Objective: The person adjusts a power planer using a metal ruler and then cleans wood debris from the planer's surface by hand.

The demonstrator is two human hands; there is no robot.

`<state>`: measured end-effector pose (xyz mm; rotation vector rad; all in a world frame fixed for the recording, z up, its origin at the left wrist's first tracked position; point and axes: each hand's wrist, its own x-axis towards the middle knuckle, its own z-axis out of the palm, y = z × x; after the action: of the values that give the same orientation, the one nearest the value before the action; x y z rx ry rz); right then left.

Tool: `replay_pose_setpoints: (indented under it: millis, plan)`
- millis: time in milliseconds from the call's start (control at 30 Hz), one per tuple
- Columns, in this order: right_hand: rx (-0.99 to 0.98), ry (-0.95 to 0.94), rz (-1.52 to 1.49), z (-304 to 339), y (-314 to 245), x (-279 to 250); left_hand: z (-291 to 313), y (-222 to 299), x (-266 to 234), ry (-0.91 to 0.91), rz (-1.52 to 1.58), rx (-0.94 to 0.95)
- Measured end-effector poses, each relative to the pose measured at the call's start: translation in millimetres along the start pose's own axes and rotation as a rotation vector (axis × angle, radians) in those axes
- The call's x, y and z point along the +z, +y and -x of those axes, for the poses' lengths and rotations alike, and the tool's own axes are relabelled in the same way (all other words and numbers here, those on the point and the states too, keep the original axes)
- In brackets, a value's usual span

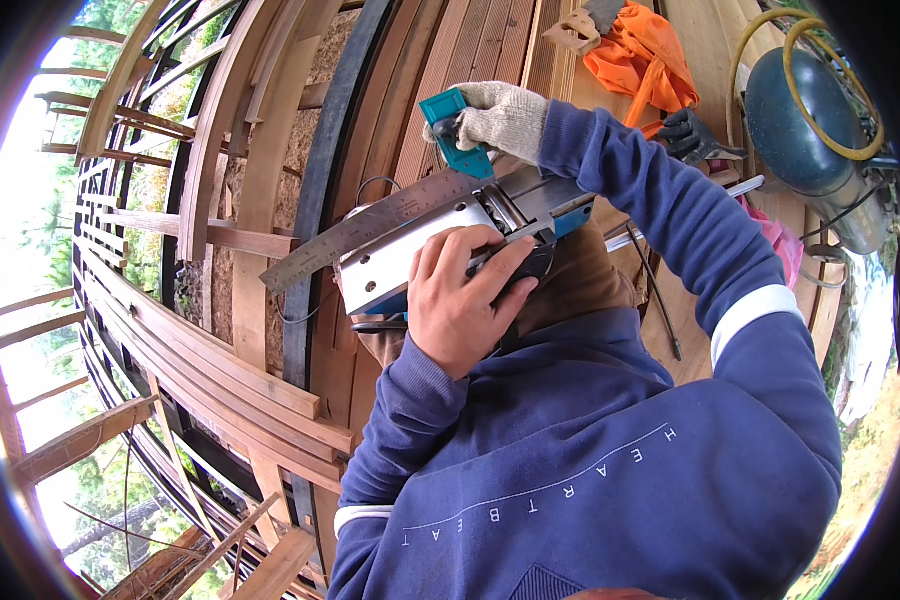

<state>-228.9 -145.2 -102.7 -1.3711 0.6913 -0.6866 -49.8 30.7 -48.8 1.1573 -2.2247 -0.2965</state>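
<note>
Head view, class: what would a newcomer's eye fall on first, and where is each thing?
Probably the bright orange cloth at the top, right of centre. Next, near the middle, the metal-faced tool under the bare left grip, with a teal-handled steel ruler along it. At upper right, a yellow hose loops over a dark tank.

Ruler (380, 226) marks: too sm. | planer (395, 256): pt. hid. by L hand (465, 295), palm unseen

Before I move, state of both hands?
Left hand: on the planer; grip can't be told.
Right hand: gloved, closed on the teal square handle.
</note>
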Motion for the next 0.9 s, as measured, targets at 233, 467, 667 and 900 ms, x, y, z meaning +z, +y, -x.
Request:
replay_pose_setpoints:
  millis: [233,467,667,900]
  plan:
    - [-0.043,-0.009,-0.038,-2.0,10.5,-3.2,0.2,0.6,-0.3,-0.002,0.003,-0.004]
    - [-0.034,-0.003,0.035,-0.2,1.8,-0.5,0.9,0.8,0.1,-0.006,-0.002,-0.008]
    - [0.056,0.037,0.055,4.6,-12.5,6.1,1.8,0.7,0.0,-0.006,-0.003,-0.01]
    - [-0.033,-0.012,-0.011,0.0,1.3,-0.4,1.1,0.4,0.7,-0.001,0.009,-0.007]
